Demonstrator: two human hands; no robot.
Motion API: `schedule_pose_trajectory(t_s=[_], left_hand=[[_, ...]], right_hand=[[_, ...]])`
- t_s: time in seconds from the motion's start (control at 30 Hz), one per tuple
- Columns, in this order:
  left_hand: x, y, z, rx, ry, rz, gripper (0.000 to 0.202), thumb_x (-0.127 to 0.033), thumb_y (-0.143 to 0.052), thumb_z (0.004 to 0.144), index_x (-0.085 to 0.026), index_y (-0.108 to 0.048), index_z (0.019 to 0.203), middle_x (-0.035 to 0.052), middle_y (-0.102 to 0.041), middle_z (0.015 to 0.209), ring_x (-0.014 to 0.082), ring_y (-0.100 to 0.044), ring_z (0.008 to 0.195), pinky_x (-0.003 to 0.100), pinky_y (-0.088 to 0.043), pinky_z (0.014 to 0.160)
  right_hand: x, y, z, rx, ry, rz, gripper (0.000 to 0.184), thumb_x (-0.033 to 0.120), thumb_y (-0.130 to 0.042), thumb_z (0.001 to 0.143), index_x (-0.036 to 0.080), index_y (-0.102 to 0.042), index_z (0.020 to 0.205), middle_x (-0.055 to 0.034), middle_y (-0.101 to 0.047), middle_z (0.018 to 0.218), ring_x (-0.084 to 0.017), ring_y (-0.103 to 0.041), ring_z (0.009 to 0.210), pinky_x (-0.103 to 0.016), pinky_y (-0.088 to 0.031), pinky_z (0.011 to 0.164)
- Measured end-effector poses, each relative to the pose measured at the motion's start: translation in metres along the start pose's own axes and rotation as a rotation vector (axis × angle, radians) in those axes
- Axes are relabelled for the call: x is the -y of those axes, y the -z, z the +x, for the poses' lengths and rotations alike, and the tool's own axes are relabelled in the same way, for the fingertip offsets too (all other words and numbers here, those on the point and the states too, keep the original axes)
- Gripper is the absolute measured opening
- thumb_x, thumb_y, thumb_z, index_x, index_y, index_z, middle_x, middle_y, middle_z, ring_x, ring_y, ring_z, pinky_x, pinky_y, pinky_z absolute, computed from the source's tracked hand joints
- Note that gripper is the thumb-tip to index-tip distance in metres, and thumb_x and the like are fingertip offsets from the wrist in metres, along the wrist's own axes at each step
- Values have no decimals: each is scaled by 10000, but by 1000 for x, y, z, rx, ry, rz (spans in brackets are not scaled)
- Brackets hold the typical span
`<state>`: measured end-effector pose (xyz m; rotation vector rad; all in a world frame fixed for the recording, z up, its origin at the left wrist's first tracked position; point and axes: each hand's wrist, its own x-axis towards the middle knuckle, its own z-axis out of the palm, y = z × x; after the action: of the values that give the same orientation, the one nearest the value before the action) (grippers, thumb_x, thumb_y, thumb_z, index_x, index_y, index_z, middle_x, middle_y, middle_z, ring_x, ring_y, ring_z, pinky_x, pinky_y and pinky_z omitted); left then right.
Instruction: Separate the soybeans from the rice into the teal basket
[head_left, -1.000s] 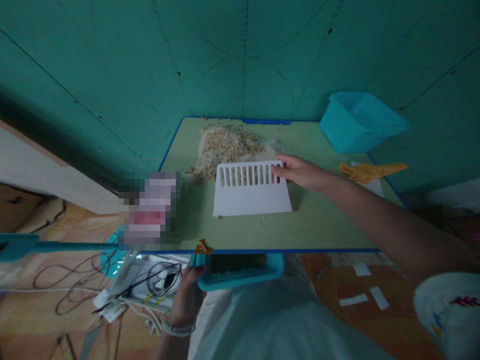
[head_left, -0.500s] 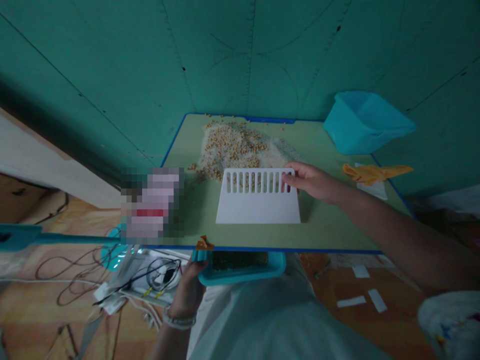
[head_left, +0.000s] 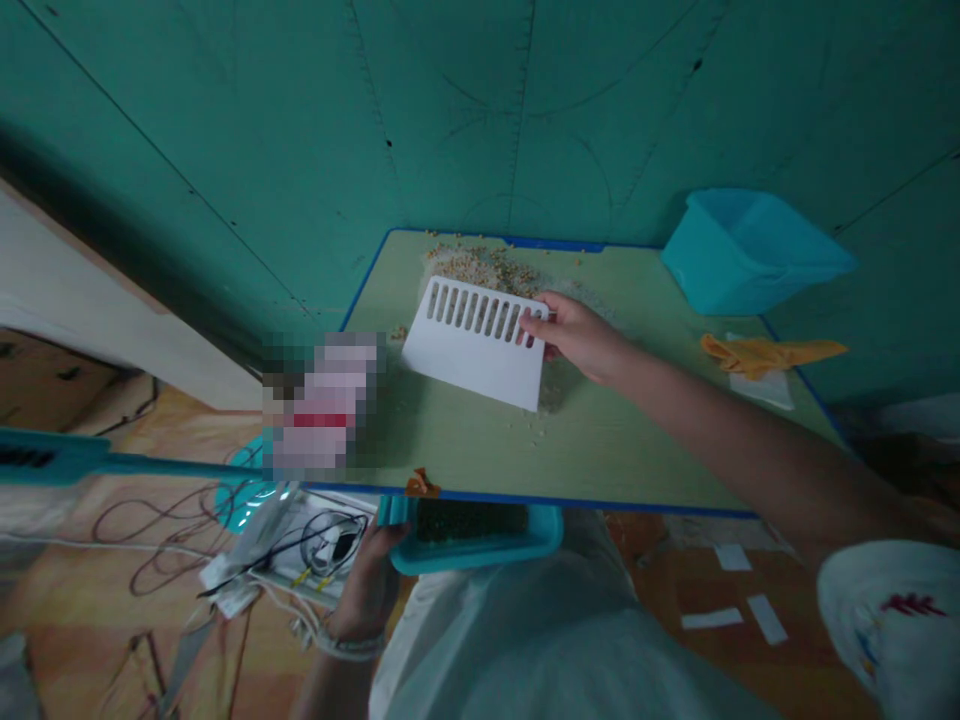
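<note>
My right hand grips the slotted top edge of a white plastic scraper, which is tilted and lifted toward the far left over a pile of mixed grains on the green table. Below the table's near edge, my left hand holds a teal tray with dark green grains in it, pressed up against the edge. A few loose grains lie on the table just below the scraper.
A teal tub stands at the table's far right, with an orange cloth beside it. A blurred-out item sits at the table's left edge. Cables and a white box lie on the floor to the left.
The scraper has been lifted and swung left and away, now tilted over the grain pile. The left hand and teal tray stay at the table's near edge.
</note>
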<state>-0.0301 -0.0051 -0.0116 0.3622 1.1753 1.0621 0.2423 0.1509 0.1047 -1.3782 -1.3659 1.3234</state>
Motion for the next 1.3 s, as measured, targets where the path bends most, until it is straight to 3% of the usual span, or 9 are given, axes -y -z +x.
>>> schedule_pose_trajectory(t_s=[0.13,0.3,0.57,0.8,1.0,1.3], left_hand=[[-10,13,-1,-69,-28,42,256,-233,-800,497,-199,-740,743,58,-766,769,376,-667,978,445,-535,827],[-23,23,-6,-51,-31,80,208,-220,-812,473,-217,-738,668,53,-779,794,384,-667,993,444,-544,825],[-35,46,-11,-62,17,78,354,-148,-796,427,-212,-771,774,63,-797,813,403,-700,918,471,-581,756],[-44,72,-15,-182,-9,82,343,-89,-806,352,-230,-761,662,7,-784,649,376,-735,784,402,-621,647],[-45,77,-13,-153,-30,46,401,-187,-863,377,-234,-779,767,29,-806,760,374,-736,816,377,-630,626],[-40,64,-10,-82,18,-41,540,-125,-854,426,-221,-765,950,34,-810,805,391,-720,895,434,-610,751]], right_hand=[[1,-4,10,-5,-12,-18,156,301,-640,826,227,-503,817,21,-624,693,-105,-542,561,-208,-359,466],[3,-9,7,91,-65,5,172,279,-663,815,219,-505,785,26,-626,664,-100,-534,544,-205,-368,470],[4,-14,5,61,-69,31,111,226,-611,855,210,-515,801,29,-640,663,-92,-533,535,-206,-361,470],[-6,-22,6,130,-24,43,135,262,-622,826,202,-504,798,43,-609,637,-84,-509,509,-197,-338,433],[-14,-22,1,238,20,7,254,397,-675,775,204,-513,806,28,-607,674,-94,-514,545,-208,-324,450],[-16,-21,-25,338,-55,-23,309,461,-680,751,203,-518,798,15,-615,689,-106,-525,580,-230,-365,502]])
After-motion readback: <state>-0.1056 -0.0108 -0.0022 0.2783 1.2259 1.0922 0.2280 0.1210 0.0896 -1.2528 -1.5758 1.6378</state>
